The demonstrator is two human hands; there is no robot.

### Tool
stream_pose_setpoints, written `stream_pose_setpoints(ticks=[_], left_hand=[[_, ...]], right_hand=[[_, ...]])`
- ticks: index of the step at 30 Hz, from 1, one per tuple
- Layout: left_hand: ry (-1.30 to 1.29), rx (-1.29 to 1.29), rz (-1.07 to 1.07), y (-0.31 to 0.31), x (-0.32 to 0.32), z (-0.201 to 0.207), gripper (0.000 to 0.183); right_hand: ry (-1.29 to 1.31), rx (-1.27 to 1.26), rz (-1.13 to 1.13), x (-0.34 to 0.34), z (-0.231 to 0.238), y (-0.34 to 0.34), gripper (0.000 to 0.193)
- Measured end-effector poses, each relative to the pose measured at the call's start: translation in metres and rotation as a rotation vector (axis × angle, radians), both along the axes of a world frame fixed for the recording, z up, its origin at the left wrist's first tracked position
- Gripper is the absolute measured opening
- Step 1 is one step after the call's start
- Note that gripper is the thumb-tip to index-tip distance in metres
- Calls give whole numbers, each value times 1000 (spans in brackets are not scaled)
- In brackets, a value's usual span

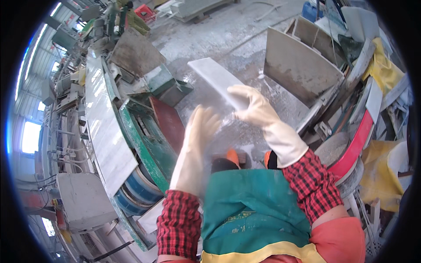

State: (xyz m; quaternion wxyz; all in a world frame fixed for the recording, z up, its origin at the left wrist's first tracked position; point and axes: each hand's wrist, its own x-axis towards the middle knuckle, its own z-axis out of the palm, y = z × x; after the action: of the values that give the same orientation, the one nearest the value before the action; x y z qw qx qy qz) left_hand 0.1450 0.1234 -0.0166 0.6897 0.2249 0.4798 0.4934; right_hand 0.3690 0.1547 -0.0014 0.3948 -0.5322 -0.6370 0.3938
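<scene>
A long, narrow white stone strip slants out over the floor in front of me, its near end in my right hand. The thumb and fingers of that cream rubber glove are closed on the strip. My left hand, in a matching glove, is raised apart from the strip. Its fingers are stretched out with nothing in them, and they are somewhat blurred by motion. Nearest to it is the green metal frame of a machine on the left.
A polished, grey-veined stone slab lies along the machine at left, above blue round wheels. A bin of upright panels stands at front right. A red curved edge and yellow sheeting are close on my right. The floor looks wet.
</scene>
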Motion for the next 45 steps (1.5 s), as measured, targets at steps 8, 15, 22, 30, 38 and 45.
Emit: stream_pose_setpoints(ticks=[8, 15, 22, 30, 38, 45], left_hand=[[-151, 243, 217, 39, 40, -10, 48], [-100, 99, 238, 49, 36, -5, 43], [196, -45, 70, 25, 60, 19, 44], [211, -60, -185, -32, 75, 46, 45], [305, -49, -216, -29, 69, 51, 48], [326, 52, -96, 28, 57, 42, 45]], right_hand=[[-362, 533, 257, 0, 8, -6, 67], [639, -160, 177, 27, 9, 8, 42], [702, -247, 147, 33, 9, 3, 52], [716, -145, -212, 49, -20, 35, 64], [768, -118, -247, 51, -22, 33, 48], [581, -120, 58, 36, 15, -20, 73]])
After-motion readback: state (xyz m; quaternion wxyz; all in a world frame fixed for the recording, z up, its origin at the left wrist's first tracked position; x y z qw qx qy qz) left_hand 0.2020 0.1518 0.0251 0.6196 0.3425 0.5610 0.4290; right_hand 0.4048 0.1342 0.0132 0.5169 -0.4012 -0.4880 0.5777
